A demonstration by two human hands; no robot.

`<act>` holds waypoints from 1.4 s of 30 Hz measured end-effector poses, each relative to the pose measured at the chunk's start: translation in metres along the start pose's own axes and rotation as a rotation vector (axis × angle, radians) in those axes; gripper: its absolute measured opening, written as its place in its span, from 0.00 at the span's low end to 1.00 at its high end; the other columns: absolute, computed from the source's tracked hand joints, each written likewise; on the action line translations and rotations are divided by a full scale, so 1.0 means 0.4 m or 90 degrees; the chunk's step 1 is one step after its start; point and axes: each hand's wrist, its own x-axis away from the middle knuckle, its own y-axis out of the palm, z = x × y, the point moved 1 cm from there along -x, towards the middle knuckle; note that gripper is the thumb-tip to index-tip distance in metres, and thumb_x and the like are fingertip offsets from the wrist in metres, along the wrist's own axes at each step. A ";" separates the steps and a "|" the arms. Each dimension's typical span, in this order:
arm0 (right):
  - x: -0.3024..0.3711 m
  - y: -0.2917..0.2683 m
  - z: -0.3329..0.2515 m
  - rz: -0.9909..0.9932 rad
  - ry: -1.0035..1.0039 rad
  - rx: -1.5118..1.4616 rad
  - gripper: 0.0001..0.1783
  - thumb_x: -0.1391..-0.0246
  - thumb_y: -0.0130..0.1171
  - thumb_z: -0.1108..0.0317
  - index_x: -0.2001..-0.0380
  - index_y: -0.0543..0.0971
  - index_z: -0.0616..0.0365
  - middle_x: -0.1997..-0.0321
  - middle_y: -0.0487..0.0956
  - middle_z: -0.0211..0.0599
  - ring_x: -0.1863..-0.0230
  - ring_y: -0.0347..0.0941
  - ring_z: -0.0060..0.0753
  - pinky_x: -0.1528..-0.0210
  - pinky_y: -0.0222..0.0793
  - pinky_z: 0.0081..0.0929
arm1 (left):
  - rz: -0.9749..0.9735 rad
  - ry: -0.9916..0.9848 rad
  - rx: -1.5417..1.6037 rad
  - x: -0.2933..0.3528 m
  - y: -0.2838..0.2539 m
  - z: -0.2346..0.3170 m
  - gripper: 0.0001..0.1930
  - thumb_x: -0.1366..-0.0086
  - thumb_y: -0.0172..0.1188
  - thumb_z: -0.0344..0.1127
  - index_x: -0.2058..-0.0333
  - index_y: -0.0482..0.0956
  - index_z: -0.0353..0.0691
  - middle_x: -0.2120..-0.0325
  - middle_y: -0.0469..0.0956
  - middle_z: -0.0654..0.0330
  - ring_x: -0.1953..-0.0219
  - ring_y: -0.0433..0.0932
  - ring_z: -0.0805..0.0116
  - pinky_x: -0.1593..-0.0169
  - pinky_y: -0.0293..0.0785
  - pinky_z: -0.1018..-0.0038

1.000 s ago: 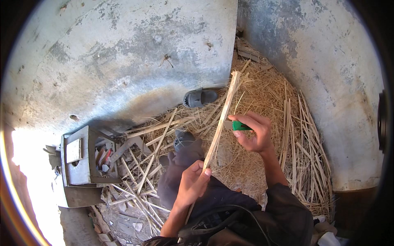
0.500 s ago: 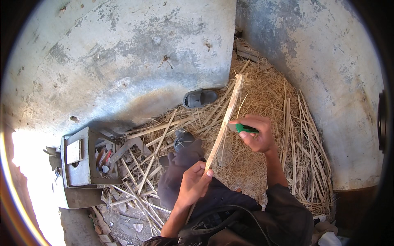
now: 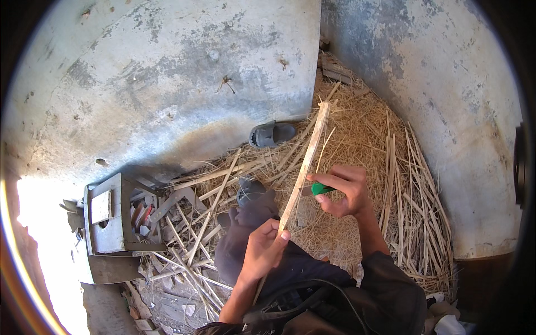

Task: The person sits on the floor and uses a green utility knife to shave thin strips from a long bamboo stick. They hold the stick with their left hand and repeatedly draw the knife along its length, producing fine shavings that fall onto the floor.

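Note:
My left hand [image 3: 264, 249] is closed around the lower part of a long, flat strip of pale wood or split bamboo [image 3: 306, 162]. The strip slants up and to the right, and its top end is ragged. My right hand [image 3: 347, 188] grips a green-handled knife [image 3: 321, 188] against the strip's right edge, a little below its middle. Most of the blade is hidden by the strip and my fingers. A thin sliver [image 3: 325, 149] stands beside the strip, just above the knife.
Shavings [image 3: 363, 128] cover the floor ahead, with a bundle of thin strips [image 3: 421, 218] at the right. A grey slipper [image 3: 272, 134] lies by the wall [image 3: 167, 67]. At the left, a wooden box [image 3: 114, 215] holds small items, and loose sticks [image 3: 192, 268] lie beside it.
My right hand and the knife have slid down along the strip, toward my left hand. The left hand and the strip stay nearly where they were.

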 end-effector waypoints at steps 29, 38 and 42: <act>-0.090 -0.019 0.044 0.140 0.081 0.105 0.20 0.46 0.70 0.65 0.49 0.90 0.55 0.70 0.87 0.33 0.72 0.85 0.28 0.71 0.78 0.26 | 0.017 -0.011 -0.023 -0.003 -0.003 -0.005 0.08 0.20 0.59 0.34 0.60 0.75 0.37 0.80 0.75 0.71 0.84 0.64 0.88 0.79 0.56 0.84; -0.095 -0.020 0.172 0.218 0.114 0.132 0.17 0.37 0.67 0.61 0.49 0.90 0.53 0.70 0.87 0.32 0.77 0.77 0.20 0.76 0.69 0.21 | 0.002 -0.016 -0.023 -0.007 -0.013 -0.021 0.11 0.21 0.63 0.37 0.57 0.76 0.34 0.78 0.73 0.70 0.85 0.65 0.85 0.81 0.59 0.82; -0.126 -0.117 0.260 0.287 0.335 0.150 0.17 0.29 0.62 0.57 0.47 0.90 0.52 0.74 0.82 0.26 0.82 0.62 0.16 0.79 0.56 0.21 | -0.032 -0.034 -0.018 0.009 -0.007 -0.036 0.10 0.21 0.63 0.36 0.57 0.76 0.35 0.78 0.73 0.70 0.84 0.65 0.84 0.80 0.60 0.82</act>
